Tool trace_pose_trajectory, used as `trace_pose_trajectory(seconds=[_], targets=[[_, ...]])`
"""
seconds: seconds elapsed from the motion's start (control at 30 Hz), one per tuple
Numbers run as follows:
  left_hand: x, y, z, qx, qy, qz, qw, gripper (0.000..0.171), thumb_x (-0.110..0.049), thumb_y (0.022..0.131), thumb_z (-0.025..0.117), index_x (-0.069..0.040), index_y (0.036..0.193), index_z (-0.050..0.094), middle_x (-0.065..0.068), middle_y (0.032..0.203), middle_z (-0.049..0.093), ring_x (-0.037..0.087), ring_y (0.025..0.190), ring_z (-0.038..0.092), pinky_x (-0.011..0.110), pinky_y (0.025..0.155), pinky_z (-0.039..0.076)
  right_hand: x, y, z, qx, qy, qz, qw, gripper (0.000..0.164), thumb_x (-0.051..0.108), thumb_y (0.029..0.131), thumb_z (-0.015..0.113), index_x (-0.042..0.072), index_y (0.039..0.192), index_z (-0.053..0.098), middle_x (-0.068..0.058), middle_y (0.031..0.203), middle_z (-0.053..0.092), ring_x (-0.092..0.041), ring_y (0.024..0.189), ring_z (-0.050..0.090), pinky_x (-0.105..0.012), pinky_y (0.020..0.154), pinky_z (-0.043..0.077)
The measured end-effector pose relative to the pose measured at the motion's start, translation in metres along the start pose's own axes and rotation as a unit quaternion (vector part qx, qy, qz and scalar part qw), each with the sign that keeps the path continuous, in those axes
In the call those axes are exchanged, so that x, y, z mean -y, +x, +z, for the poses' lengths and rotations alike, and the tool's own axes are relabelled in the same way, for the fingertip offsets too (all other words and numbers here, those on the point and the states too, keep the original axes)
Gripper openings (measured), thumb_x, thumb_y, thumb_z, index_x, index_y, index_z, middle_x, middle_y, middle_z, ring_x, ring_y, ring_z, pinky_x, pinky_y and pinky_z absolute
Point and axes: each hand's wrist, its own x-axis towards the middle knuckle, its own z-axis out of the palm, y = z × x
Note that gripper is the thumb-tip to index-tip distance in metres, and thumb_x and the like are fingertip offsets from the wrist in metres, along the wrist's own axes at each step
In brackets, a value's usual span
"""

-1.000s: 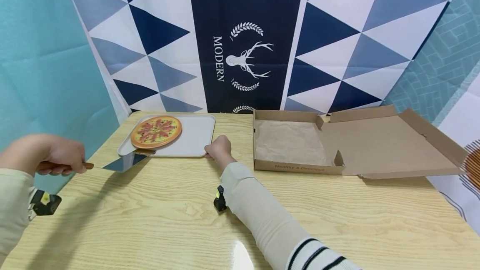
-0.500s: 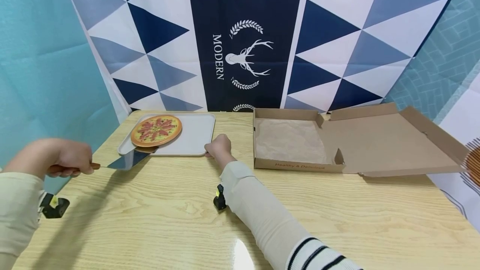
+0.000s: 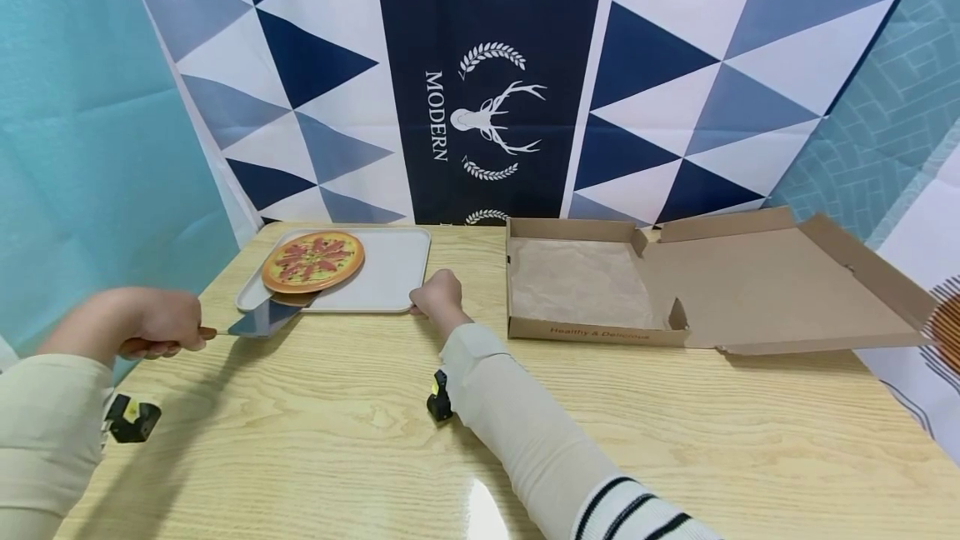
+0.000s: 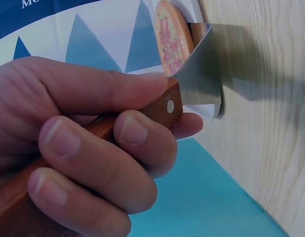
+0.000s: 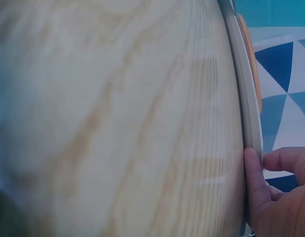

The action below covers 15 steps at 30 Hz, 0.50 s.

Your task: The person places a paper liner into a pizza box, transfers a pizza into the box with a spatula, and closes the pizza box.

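My left hand point(image 3: 161, 323) grips the wooden handle point(image 4: 159, 111) of a pizza spatula, fingers wrapped round it. Its flat metal blade point(image 3: 262, 320) slants over the near rim of a white tray point(image 3: 393, 273), front end right at the pizza's near edge. A round pizza point(image 3: 311, 261) with a brown-orange crust and red topping lies on the tray's left part. At the tray's near right corner, my right hand point(image 3: 438, 297) pinches the rim; in the right wrist view thumb and finger point(image 5: 255, 177) sit on either side of it.
An open cardboard pizza box point(image 3: 600, 336), lined with brown paper, stands right of the tray, its lid point(image 3: 765, 290) folded out to the right. Everything rests on a wood-grain table point(image 3: 337, 440). A patterned cloth point(image 3: 487, 107) hangs behind.
My left hand has moved right and slightly down with the spatula, its blade edging closer in under the pizza's near edge. Right hand, tray and box stay where they were.
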Motion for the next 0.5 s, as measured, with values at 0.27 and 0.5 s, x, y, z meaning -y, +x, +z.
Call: trace_pose_trajectory(seconds=[0.27, 0.5], targets=[[0.005, 0.009, 0.008, -0.03, -0.018, 0.022, 0.9992, 0.041, -0.011, 0.096, 0.046, -0.019, 0.057, 0.043, -0.006, 0.048, 0.035, 0.005, 0.042, 0.025, 0.02, 0.044, 0.025, 0.001, -0.001, 0.001, -0.002, 0.0, 0.0, 1.0, 0.004, -0.003, 0.082, 0.065, -0.002, 0.08, 0.062, -0.006, 0.055, 0.065, -0.012, 0.044, 0.062, -0.018, 0.042, 0.044], [0.008, 0.015, 0.011, -0.042, -0.029, 0.033, 0.9981, 0.036, -0.011, 0.094, 0.048, -0.018, 0.059, 0.045, -0.006, 0.049, 0.035, 0.005, 0.041, 0.026, 0.02, 0.043, 0.027, 0.001, -0.001, 0.0, -0.002, -0.01, -0.001, 1.0, 0.003, -0.001, 0.082, 0.065, -0.002, 0.081, 0.063, -0.006, 0.055, 0.066, -0.011, 0.043, 0.062, -0.018, 0.039, 0.041]])
